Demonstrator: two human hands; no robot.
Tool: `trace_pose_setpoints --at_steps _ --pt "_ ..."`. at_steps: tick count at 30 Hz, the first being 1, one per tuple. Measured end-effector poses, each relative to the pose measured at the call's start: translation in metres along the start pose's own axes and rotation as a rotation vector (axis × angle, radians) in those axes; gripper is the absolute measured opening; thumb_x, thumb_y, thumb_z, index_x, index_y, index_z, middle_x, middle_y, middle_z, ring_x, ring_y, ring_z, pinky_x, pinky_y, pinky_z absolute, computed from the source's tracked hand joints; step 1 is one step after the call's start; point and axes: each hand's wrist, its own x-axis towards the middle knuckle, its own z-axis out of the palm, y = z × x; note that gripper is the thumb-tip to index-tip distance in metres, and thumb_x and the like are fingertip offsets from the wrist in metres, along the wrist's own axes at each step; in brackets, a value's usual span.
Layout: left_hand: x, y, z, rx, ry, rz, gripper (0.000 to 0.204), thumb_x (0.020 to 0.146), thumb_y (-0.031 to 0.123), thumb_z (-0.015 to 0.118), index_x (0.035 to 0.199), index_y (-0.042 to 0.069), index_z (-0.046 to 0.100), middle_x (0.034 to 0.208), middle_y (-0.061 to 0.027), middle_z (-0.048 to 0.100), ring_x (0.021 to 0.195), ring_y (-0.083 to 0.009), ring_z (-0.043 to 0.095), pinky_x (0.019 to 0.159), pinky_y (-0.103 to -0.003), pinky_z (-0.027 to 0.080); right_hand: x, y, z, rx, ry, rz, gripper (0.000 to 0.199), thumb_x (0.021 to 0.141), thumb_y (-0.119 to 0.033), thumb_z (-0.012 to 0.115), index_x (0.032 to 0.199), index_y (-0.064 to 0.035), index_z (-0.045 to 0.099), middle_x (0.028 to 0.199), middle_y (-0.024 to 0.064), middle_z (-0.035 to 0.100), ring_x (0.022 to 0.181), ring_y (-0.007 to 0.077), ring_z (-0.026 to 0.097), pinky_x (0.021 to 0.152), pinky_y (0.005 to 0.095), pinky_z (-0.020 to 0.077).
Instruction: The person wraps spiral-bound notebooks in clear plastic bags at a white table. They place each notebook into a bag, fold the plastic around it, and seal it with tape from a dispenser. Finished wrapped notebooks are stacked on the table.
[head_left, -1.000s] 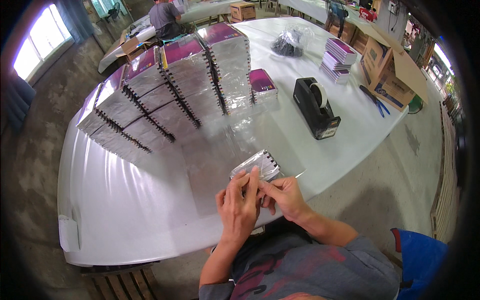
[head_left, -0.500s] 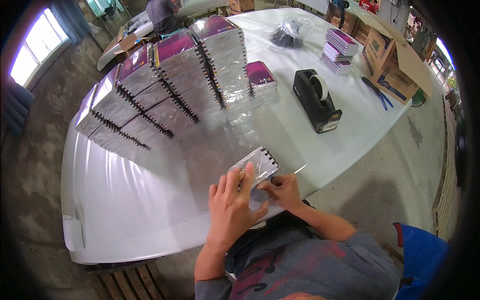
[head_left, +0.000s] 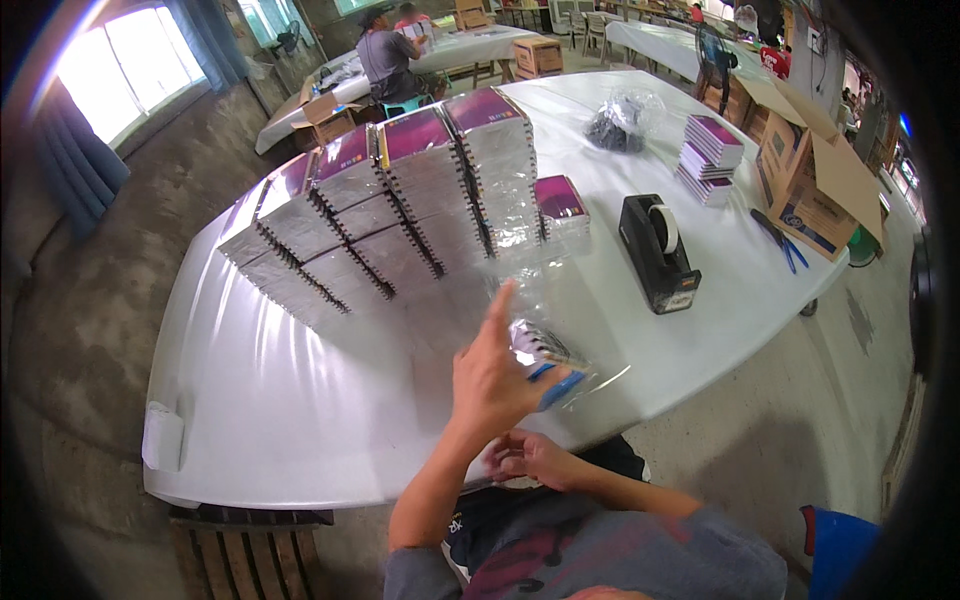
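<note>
We're judging the small spiral-bound notebook in glossy clear plastic (head_left: 548,350) light, stiff, slippery, edge-held best; our left hand (head_left: 490,385) is hovering wide, our right hand's (head_left: 530,458) grip we can't tell.

Index finger (head_left: 499,309) now stretched forward, the left hand (head_left: 490,385) stands left of the plastic-wrapped notebook (head_left: 540,344), where a blue patch (head_left: 562,390) has appeared; the right hand (head_left: 535,458) has drawn back from the wrapping, behind the left.
</note>
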Motion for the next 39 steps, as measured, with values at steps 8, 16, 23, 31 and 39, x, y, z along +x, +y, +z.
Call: trace_pose_setpoints --at_steps 8,16,23,31,39 --pt "-0.07 -0.033 -0.002 -0.069 0.094 -0.022 0.096 0.062 0.01 0.085 0.14 0.002 0.03 0.118 -0.016 0.052 0.112 -0.0306 0.051 0.095 -0.039 0.043 0.007 -0.075 -0.049 -0.185 -0.086 -0.525 0.083 0.067 -0.008 0.082 0.136 -0.0029 0.037 0.129 0.011 0.05 0.122 0.0215 0.046 0.103 0.0358 0.0378" --pt "-0.073 -0.051 0.029 -0.287 0.361 -0.012 0.097 0.055 0.019 0.089 0.134 0.004 0.035 0.125 -0.0162 0.052 0.125 -0.0375 0.044 0.104 -0.043 0.036 0.008 -0.107 -0.043 -0.582 -0.098 -0.695 0.085 0.063 -0.014 0.086 0.135 -0.0105 0.041 0.141 0.0143 0.038 0.134 0.0256 0.031 0.108 0.0399 0.0295" --pt "-0.04 -0.02 -0.029 0.18 0.343 0.384 0.03 0.054 0.031 0.086 0.068 0.012 0.068 0.127 -0.0133 0.048 0.132 -0.0352 0.037 0.105 -0.055 0.033 0.006 -0.164 -0.02 -1.231 -0.217 -0.925 0.019 0.071 -0.014 0.079 0.088 -0.0127 0.07 0.146 0.0176 0.033 0.138 0.034 0.025 0.111 0.047 0.0241" --pt "-0.082 -0.061 -0.038 -0.108 0.518 0.171 0.068 0.051 0.048 0.085 0.102 0.005 0.067 0.111 -0.0109 0.057 0.109 -0.027 0.056 0.09 -0.038 0.045 -0.024 -0.133 -0.057 -0.796 0.061 -0.888 0.06 0.066 -0.015 0.083 0.121 -0.0068 0.057 0.14 0.0106 0.043 0.128 0.0257 0.043 0.107 0.0403 0.0342" --pt "-0.099 -0.083 -0.008 0.056 0.33 0.24 0.079 0.048 0.036 0.089 0.117 0.008 0.064 0.12 -0.0108 0.063 0.111 -0.0253 0.059 0.092 -0.035 0.043 -0.02 -0.116 -0.049 -0.738 0.152 -0.859 0.061 0.064 -0.012 0.083 0.12 -0.0091 0.06 0.134 0.0096 0.052 0.13 0.0253 0.042 0.108 0.0393 0.0332"
